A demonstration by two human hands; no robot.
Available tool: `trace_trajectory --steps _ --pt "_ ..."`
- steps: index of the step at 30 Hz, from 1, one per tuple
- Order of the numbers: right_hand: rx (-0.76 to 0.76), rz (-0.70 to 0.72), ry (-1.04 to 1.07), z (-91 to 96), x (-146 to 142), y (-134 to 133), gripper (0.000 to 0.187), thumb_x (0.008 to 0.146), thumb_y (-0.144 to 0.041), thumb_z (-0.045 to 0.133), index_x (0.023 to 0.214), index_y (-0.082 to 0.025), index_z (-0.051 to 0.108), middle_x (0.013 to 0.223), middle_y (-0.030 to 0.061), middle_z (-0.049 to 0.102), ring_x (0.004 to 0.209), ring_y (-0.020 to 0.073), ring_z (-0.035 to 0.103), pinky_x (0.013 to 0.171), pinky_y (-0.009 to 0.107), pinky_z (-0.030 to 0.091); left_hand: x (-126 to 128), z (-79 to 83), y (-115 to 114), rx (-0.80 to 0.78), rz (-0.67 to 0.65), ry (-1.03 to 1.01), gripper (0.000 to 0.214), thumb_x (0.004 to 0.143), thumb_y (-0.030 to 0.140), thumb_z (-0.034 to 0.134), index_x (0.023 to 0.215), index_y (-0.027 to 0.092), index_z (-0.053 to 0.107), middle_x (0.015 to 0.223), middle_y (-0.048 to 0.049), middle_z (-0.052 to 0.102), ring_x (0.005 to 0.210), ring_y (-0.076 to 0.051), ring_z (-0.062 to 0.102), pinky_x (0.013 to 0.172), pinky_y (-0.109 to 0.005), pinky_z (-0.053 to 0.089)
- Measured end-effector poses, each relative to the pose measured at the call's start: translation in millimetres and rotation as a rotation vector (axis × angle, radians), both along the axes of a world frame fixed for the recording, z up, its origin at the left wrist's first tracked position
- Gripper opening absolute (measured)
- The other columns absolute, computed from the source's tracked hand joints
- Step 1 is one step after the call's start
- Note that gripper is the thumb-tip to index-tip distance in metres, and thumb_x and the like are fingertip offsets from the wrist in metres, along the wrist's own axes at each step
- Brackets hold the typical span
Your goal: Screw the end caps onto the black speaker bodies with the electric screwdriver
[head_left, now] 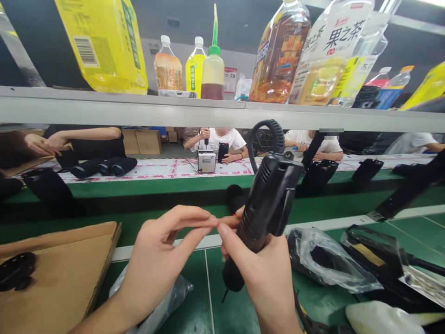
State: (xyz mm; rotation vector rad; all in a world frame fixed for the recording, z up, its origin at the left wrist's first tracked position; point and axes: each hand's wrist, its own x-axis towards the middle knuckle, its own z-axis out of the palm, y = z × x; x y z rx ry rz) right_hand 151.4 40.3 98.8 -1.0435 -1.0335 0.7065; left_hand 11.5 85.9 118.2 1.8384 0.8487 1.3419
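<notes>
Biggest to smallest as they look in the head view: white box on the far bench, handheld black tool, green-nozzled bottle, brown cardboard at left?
1. Brown cardboard, cut off by the frame
2. Black tool
3. Green-nozzled bottle
4. White box, far off, so its true rank is unsure

Between the left hand (156, 253) and right hand (262, 269), bare counter (229, 315) leaves room; cardboard (66, 278) blocks the left hand's outer side, a plastic bag (342, 262) the right's.

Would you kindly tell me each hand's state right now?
Left hand: thumb and fingertips pinched together; whether anything is between them cannot be told.
Right hand: closed around the black, cylindrical plastic power screwdriver.
</notes>
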Motion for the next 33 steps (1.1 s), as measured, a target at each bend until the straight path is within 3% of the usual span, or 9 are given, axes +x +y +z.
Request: trace_trajectory --steps 4,8,11,15,21,26,33 --pt "-0.012 0.014 0.001 0.6 2 1 0.039 0.084 -0.037 0.07 0.098 -0.007 0.05 0.078 0.007 0.055 0.066 0.012 0.057 0.056 0.012 0.048 0 -3.3 -1 0.176 0.078 0.099 0.013 0.08 0.021 0.073 0.09 0.03 0.076 0.092 0.0039 0.079 0.081 -0.018 0.074 0.077 -0.023 0.057" --pt "-0.021 0.006 -0.012 0.6 2 1 0.035 0.082 -0.035 0.067 0.092 -0.004 0.056 0.077 0.0082 0.055 0.069 0.0121 0.057 0.052 0.01 0.043 0 -7.5 0 0.316 0.057 0.198 0.024 0.083 0.016 0.069 0.098 0.033 0.076 0.102 0.0052 0.077 0.093 -0.019 0.073 0.088 -0.025 0.055" --pt "-0.019 -0.03 -0.023 -0.3 4 1 0.032 0.081 -0.032 0.065 0.094 -0.004 0.057 0.077 0.007 0.054 0.066 0.0101 0.054 0.054 0.01 0.044 1 -8.6 0 0.312 0.027 0.229 0.024 0.085 0.017 0.068 0.101 0.034 0.074 0.102 0.0064 0.077 0.092 -0.016 0.073 0.089 -0.022 0.054" --pt "-0.011 -0.033 -0.037 0.7 7 1 0.031 0.081 -0.032 0.063 0.092 -0.005 0.056 0.075 0.0062 0.053 0.062 0.0093 0.051 0.055 0.012 0.046 3 -7.3 1 0.087 -0.059 0.143 0.016 0.084 0.023 0.071 0.095 0.034 0.073 0.097 0.0063 0.077 0.09 -0.014 0.073 0.084 -0.019 0.056" --pt "0.0 0.044 -0.016 3.3 9 -1 0.028 0.082 -0.031 0.062 0.086 -0.006 0.05 0.071 0.0049 0.051 0.057 0.0088 0.05 0.053 0.012 0.044 5 -7.7 12 -0.351 -0.331 -0.141 0.015 0.082 0.025 0.074 0.096 0.026 0.071 0.091 -0.0007 0.078 0.089 -0.015 0.073 0.082 -0.021 0.058" --pt "0.003 0.101 -0.003 2.1 11 -1 0.03 0.085 -0.033 0.063 0.086 -0.005 0.05 0.07 0.0058 0.05 0.056 0.0089 0.05 0.053 0.012 0.044 8 -6.8 17 -0.513 -0.451 -0.301 0.018 0.078 0.018 0.077 0.095 0.021 0.072 0.089 -0.0024 0.078 0.084 -0.012 0.072 0.081 -0.018 0.056" --pt "-0.008 0.124 0.018 0.1 14 1 0.033 0.084 -0.034 0.063 0.09 -0.007 0.047 0.069 0.0056 0.05 0.055 0.0107 0.05 0.051 0.015 0.044 8 -6.3 18 -0.625 -0.544 -0.371 0.019 0.079 0.013 0.076 0.097 0.019 0.072 0.089 -0.002 0.078 0.081 -0.008 0.07 0.075 -0.013 0.053"
